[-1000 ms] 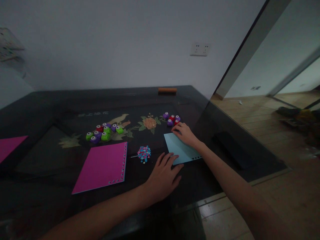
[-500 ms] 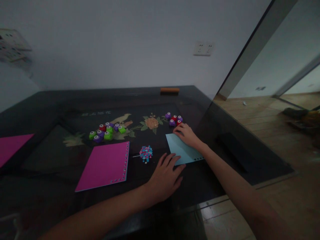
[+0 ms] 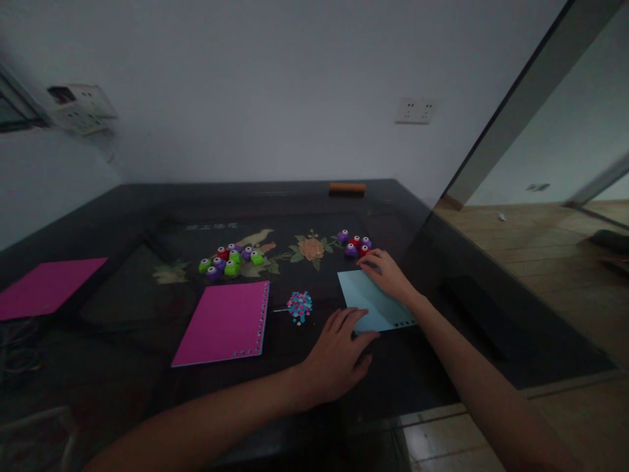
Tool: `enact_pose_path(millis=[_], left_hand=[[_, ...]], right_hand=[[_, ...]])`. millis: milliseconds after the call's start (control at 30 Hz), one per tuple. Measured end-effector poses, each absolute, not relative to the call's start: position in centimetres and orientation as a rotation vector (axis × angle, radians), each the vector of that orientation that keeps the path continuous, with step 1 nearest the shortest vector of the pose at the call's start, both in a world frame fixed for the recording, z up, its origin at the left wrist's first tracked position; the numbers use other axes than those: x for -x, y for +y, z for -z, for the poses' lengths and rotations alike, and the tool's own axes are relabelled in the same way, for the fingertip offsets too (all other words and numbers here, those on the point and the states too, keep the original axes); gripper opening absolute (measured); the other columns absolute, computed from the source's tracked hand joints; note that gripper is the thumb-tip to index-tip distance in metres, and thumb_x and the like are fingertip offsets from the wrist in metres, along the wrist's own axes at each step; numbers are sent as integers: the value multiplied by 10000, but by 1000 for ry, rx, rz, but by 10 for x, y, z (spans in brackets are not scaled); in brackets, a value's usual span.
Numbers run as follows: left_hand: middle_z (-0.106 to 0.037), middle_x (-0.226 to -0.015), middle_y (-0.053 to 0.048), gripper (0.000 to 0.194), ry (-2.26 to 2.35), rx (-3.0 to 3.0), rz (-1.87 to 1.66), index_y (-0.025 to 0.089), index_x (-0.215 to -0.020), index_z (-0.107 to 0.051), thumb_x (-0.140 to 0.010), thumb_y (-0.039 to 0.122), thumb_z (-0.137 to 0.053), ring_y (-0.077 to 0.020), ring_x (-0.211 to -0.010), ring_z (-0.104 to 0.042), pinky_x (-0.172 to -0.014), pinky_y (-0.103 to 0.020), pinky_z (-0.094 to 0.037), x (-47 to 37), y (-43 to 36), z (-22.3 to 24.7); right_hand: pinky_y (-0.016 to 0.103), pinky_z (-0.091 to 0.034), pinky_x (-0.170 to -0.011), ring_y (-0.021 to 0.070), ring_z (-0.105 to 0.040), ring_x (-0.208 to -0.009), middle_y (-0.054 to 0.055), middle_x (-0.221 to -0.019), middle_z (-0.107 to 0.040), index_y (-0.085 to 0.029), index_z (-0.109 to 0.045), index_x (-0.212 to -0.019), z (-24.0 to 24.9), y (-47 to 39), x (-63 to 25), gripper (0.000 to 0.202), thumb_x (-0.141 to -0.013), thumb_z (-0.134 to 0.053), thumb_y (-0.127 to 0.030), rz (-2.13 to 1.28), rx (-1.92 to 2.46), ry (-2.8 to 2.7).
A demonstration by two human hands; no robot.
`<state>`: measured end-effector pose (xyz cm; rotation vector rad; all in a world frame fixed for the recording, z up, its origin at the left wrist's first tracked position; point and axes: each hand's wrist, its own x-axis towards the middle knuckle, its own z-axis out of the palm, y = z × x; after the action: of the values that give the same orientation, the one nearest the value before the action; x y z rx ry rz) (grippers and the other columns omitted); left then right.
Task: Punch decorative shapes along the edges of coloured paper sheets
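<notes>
My left hand (image 3: 337,357) has its fingers spread, its fingertips on the near left edge of a light blue sheet of paper (image 3: 376,305). A row of punched or star-shaped marks runs along the sheet's near right edge. At the far edge of that sheet rests my right hand (image 3: 388,275), fingers loosely bent and apart, close to a red toy with an eye (image 3: 364,250). Purple and red eyed toys (image 3: 351,250) cluster just beyond it. Left of my left hand lies a small heap of pink, blue and white star-like confetti (image 3: 299,306).
A magenta sheet (image 3: 223,321) with star-like marks along two edges lies left of the confetti. Another magenta sheet (image 3: 52,285) is farther left. Several green, purple and red eyed toys (image 3: 230,262) sit behind. A brown-orange bar (image 3: 347,188) lies at the dark table's back edge.
The view has swung slightly left, so everything appears farther right and more of the left magenta sheet shows. Both hands stay at the blue sheet with little movement.
</notes>
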<state>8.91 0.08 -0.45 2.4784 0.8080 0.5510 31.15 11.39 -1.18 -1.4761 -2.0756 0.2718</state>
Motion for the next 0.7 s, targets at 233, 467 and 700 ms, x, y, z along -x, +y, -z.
enact_pose_path(millis=[233, 467, 700], left_hand=[[-302, -1489, -115, 435, 1038, -1579, -783, 248, -1325, -314, -902, 191, -398, -223, -1392, -267, -1089, -457, -335, -95, 21, -6], [-285, -1519, -69, 426, 969, -1318, -807, 263, -1345, -270, -927, 209, -333, -180, -1403, -231, -1125, -408, -283, -99, 27, 3], [-308, -1512, -63, 434, 917, -1416, -781, 272, -1366, -277, -938, 221, -326, -179, -1398, -243, -1121, -415, -296, -99, 27, 6]], right_hand=[[416, -518, -785, 217, -635, -831, 76, -905, -655, -185, -626, -889, -2, 86, -367, 148, -799, -570, -289, -691, 1640, -1414], [386, -550, -848, 220, -661, -959, 85, -984, -685, -214, -600, -913, -1, 35, -369, 211, -758, -663, -344, -1057, 1543, -1020], [405, -540, -885, 229, -662, -977, 97, -1016, -688, -220, -592, -917, -2, 30, -361, 228, -761, -667, -368, -1069, 1508, -1024]])
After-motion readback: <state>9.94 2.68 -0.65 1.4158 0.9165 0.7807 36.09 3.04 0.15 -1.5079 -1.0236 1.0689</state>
